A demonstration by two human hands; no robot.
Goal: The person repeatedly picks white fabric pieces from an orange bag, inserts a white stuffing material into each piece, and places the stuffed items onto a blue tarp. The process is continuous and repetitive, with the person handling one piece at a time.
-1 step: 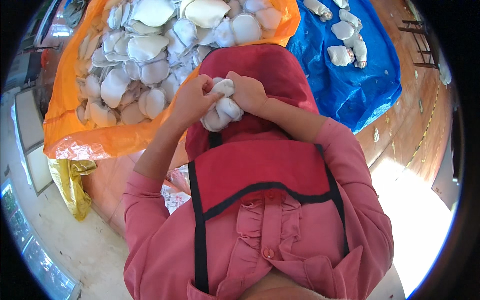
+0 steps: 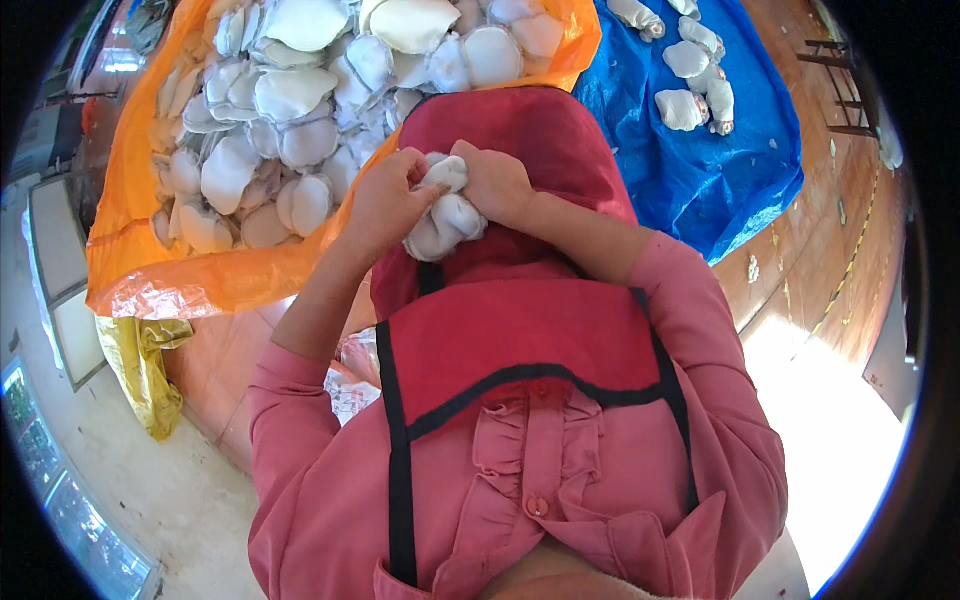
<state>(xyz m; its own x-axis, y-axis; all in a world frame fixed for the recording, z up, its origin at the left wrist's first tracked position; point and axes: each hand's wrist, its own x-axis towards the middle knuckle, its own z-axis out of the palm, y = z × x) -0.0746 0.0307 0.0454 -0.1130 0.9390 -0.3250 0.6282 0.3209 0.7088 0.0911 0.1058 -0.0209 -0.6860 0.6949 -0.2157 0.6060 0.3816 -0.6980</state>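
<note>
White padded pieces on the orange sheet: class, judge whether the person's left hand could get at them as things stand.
Probably yes, once freed. The left hand now grips a white bundle together with the right hand, but the pile of white pieces lies just beyond it, uncovered, nothing between.

Sunlit wooden floor [image 2: 800, 290], perhaps pale concrete [image 2: 190, 500] alongside

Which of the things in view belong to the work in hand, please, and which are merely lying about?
In hand:
left hand
right hand
crumpled white fabric piece
heap of white fabric pieces on orange plastic sheet
white pieces on blue tarpaulin

Lying about:
yellow plastic bag
</note>
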